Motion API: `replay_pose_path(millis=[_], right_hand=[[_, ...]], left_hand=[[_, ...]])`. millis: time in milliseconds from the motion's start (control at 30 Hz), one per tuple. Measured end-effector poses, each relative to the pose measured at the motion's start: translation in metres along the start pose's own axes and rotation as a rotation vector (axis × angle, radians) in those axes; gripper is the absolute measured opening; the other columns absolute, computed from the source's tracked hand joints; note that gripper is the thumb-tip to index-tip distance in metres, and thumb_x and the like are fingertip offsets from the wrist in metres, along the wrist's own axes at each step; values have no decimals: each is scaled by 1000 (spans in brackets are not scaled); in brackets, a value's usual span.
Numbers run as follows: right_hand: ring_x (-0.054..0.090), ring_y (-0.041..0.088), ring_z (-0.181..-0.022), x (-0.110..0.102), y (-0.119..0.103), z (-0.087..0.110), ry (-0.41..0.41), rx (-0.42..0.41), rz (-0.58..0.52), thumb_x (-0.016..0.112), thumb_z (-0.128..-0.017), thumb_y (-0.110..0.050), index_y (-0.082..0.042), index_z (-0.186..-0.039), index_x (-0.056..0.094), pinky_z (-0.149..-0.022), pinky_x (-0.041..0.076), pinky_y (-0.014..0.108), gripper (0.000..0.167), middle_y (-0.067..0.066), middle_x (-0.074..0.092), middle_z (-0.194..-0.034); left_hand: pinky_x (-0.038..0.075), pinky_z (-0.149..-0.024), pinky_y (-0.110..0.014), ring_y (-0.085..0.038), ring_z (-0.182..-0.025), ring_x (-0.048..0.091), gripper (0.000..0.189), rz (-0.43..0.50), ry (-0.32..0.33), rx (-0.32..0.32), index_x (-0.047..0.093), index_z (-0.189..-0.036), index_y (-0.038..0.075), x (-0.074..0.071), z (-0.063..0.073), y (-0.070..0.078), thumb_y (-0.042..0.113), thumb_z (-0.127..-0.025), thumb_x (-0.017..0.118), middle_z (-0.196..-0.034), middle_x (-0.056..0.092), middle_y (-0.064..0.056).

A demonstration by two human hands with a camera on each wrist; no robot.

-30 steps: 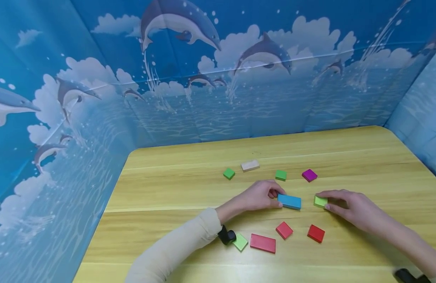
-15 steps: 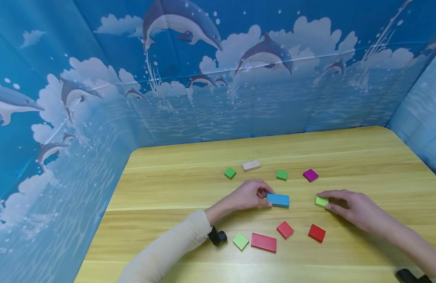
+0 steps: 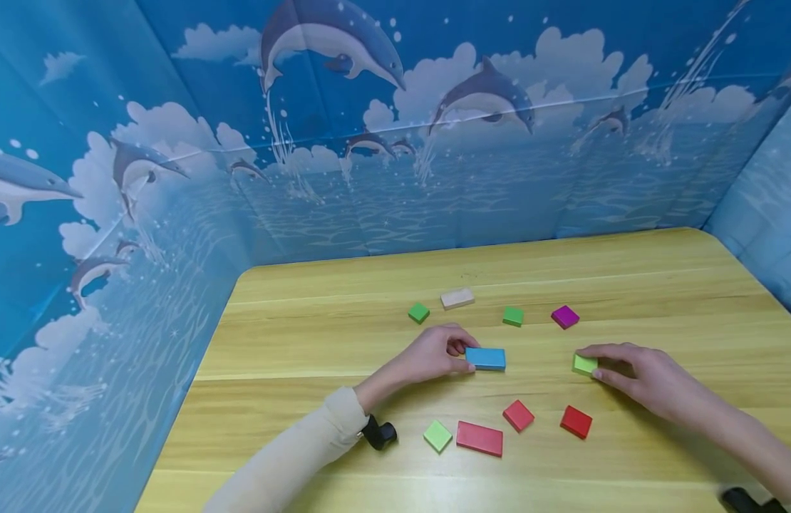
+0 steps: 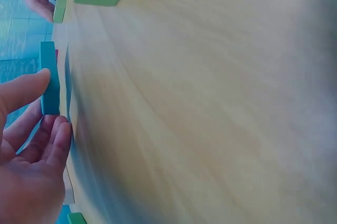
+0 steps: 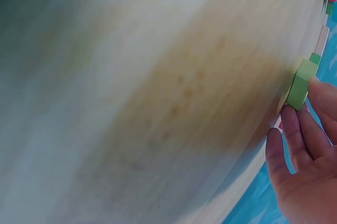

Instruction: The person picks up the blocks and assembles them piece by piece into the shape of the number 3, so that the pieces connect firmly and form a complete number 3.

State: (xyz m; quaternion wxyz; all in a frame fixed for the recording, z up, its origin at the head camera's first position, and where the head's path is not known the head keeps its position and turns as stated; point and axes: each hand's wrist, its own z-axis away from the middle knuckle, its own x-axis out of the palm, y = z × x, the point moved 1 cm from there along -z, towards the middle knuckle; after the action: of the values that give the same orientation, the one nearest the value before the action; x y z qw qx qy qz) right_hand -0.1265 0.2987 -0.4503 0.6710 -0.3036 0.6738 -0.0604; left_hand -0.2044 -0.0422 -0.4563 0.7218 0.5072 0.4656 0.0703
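Observation:
Between thumb and fingers my left hand (image 3: 436, 353) pinches one end of a blue rectangular block (image 3: 486, 359). In the left wrist view the blue block (image 4: 50, 79) appears slightly off the tabletop, its shadow beside it. To the right, my right hand (image 3: 648, 374) pinches a small light green block (image 3: 585, 365) by its edges. The right wrist view shows the thumb and fingers against that green block (image 5: 301, 84), which sits at or just above the wood; I cannot tell which. A stretch of bare wood separates the two held blocks.
On the wooden table (image 3: 293, 342), behind the hands, are two green blocks (image 3: 419, 313), a pale wood block (image 3: 457, 298) and a purple block (image 3: 565, 317). Nearer lie a light green block (image 3: 437, 436), a long red block (image 3: 479, 439) and two short red blocks (image 3: 519, 416).
My left hand has moved to the left with the blue block, away from the light green block. The right hand keeps its hold and stays almost in place.

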Motion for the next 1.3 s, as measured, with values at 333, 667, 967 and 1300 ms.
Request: replay_pose_path(millis=[333,667,967,1300], right_hand=[[61,41,-108,0,-1,-1,-17,20,-2,76,-86,-16,-11,-123,69,-86,47,59,38,17,67,-117],[61,41,-108,1,-1,-2,-29,27,1,76,-87,-15,-12,-123,69,-86,48,60,37,18,67,-117],[62,39,-106,0,-1,-2,-28,28,2,76,-86,-15,-13,-122,70,-85,49,58,37,17,67,-116],[63,33,-102,0,-5,-3,-21,27,14,78,-86,-21,-14,-120,70,-82,51,53,36,13,68,-114]], left_hand=[[47,-82,-20,-9,-91,56,30,-7,39,-24,71,-113,9,-11,12,-9,14,-85,79,-99,62,8],[47,-82,-21,-9,-91,55,30,-57,67,-35,71,-111,9,-16,25,-17,15,-83,79,-99,62,9],[46,-82,-21,-7,-91,54,28,-93,89,-43,71,-109,9,-19,33,-20,15,-83,80,-99,61,8],[46,-81,-21,-8,-91,52,27,-89,79,-50,72,-108,12,-20,34,-23,17,-83,80,-97,60,9]])
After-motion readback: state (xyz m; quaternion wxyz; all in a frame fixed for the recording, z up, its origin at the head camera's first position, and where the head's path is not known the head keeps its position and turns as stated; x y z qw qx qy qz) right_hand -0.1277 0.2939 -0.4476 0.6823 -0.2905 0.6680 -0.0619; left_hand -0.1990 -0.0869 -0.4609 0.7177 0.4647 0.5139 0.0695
